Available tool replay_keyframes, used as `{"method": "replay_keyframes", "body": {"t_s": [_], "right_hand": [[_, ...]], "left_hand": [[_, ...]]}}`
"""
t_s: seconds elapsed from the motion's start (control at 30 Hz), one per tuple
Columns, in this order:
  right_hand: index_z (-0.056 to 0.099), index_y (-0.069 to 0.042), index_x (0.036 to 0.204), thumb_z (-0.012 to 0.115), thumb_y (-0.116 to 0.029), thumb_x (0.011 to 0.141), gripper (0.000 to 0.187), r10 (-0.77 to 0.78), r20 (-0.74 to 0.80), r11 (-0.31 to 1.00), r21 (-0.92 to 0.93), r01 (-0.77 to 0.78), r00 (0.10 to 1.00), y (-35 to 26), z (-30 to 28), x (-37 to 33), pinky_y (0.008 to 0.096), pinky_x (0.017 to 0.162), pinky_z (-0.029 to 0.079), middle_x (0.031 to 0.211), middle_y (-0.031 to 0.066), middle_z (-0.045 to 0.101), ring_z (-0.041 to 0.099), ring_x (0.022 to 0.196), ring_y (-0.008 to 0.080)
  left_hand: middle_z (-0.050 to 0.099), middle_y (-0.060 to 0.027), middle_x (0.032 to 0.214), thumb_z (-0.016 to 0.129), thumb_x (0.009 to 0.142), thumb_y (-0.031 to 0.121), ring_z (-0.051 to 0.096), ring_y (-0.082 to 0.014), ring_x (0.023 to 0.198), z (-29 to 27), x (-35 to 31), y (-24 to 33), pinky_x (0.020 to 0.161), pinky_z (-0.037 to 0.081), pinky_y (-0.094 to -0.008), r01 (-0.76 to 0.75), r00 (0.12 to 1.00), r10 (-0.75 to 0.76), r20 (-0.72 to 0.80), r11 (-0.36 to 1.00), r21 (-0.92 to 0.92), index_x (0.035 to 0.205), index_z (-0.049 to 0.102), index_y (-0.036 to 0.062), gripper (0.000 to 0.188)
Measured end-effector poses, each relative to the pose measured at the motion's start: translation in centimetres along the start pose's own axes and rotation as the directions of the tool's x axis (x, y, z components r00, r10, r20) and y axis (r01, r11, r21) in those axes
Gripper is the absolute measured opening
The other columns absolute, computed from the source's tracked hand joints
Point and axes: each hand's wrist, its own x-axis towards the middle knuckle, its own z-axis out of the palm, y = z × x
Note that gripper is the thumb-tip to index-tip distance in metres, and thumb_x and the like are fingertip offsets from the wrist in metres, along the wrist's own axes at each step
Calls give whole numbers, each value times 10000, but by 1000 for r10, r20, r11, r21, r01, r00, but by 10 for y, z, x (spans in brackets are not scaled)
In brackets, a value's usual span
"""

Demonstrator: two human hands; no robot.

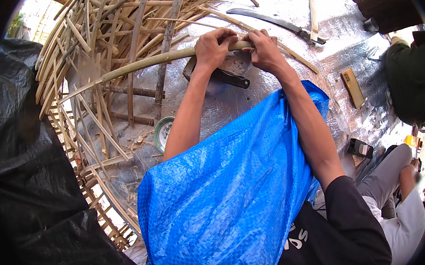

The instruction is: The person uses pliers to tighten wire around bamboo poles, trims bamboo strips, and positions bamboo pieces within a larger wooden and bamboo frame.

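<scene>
A long, pale green bamboo strip (151,61) runs from the left into both my hands, gently curved and raised above the ground sheet. My left hand (211,50) pinches it near its right end, fingers bent over the top. Close beside, my right hand (264,51) grips the very end between thumb and fingers. Just below the hands lies a tool with a black handle (233,79), its other end partly hidden by my left wrist. A blue woven plastic sheet (226,190) covers my lap and reaches up under my right forearm.
A heap of split bamboo strips (136,27) fills the upper left. A curved machete (268,19) lies beyond my hands. A round bowl (163,132) sits by my left forearm. At right are a gold phone (352,88), a small black box (360,148) and a seated person's grey trousers (385,172).
</scene>
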Motion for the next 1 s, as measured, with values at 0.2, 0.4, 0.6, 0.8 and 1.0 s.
{"method": "replay_keyframes", "body": {"t_s": [0.2,0.4,0.6,0.8,1.0], "right_hand": [[687,-58,1118,691,-102,841,281,8,-33,1000,-20,-9,999,2,3,-2,459,957,366,1137,101,673,571,1133,312],[752,-90,1095,741,-135,814,284,-46,-138,999,-19,43,989,6,6,-3,463,904,468,1076,98,699,615,1073,308],[783,-119,1086,751,-136,802,286,-22,-159,999,40,29,987,10,7,-5,449,904,487,1056,89,706,631,1050,305],[799,-136,1085,729,-108,792,303,1,-138,999,53,6,990,6,5,-6,446,946,468,1083,77,718,635,1083,286],[804,-185,1053,765,-170,779,277,56,-103,982,185,-36,993,14,6,-4,480,1002,386,1089,40,692,589,1165,275]], "left_hand": [[792,-48,918,761,894,130,748,-124,856,-1,-1,5,789,566,-274,-11,1000,11,2,1000,8,1027,790,88,142],[793,-40,925,769,886,135,746,-127,858,-2,-2,2,785,567,-281,-56,998,56,8,997,-48,1023,797,93,146],[793,-46,934,752,891,133,753,-147,839,-3,-5,3,767,565,-290,-96,994,94,48,995,37,1008,800,101,130],[787,-53,904,753,880,139,760,-173,839,-5,-10,6,755,562,-315,-118,993,118,12,989,85,994,796,110,125],[779,-72,934,736,876,108,757,-245,882,1,-9,8,784,570,-349,-205,979,206,-6,975,89,994,783,95,128]]}}
